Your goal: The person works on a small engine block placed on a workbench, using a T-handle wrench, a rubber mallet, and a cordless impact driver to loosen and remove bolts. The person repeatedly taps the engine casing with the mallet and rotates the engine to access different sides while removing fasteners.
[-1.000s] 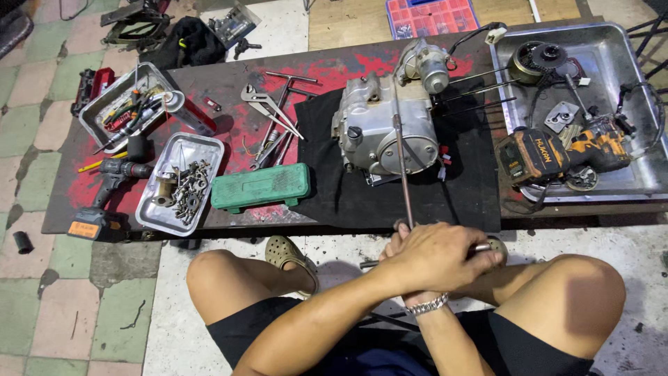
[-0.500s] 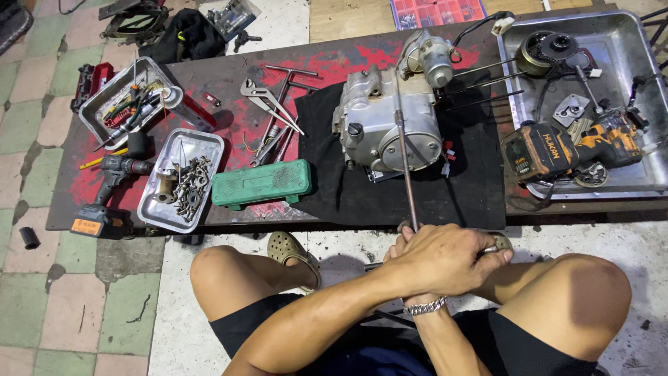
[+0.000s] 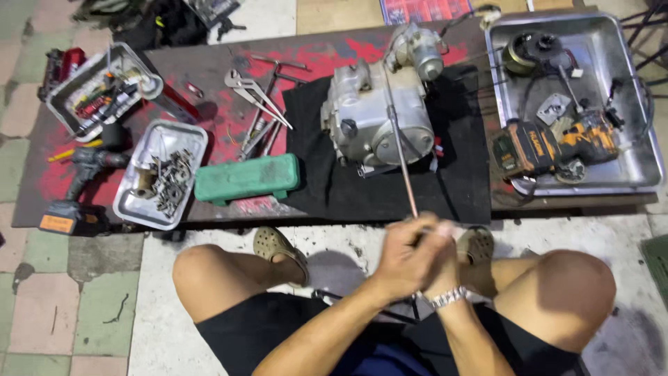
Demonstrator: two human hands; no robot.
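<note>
**Long rod held into the engine case**

The dark low surface (image 3: 209,202), smeared with red paint and partly covered by a black mat (image 3: 459,188), filled the upper half of the view, with pale tiled floor (image 3: 42,292) around it. At about 12 o'clock on the mat sat the grey cast-metal engine case (image 3: 379,122), which looked heavy and rigid, best gripped by its body rather than its fittings. At 2 o'clock a large steel tray (image 3: 647,174) held an orange-and-black power tool (image 3: 550,146). At 9 o'clock lay a green plastic case (image 3: 247,177), then a small steel tray (image 3: 132,202) of loose parts.

The thin, long metal rod (image 3: 400,146) ran from the engine case down toward 6 o'clock. It seemed light, stiff and smooth, so likely slippery; its near end was the sensible hold. There the left hand (image 3: 407,254) and right hand (image 3: 445,268) were clasped together, fingers clenched around the rod's end.
</note>
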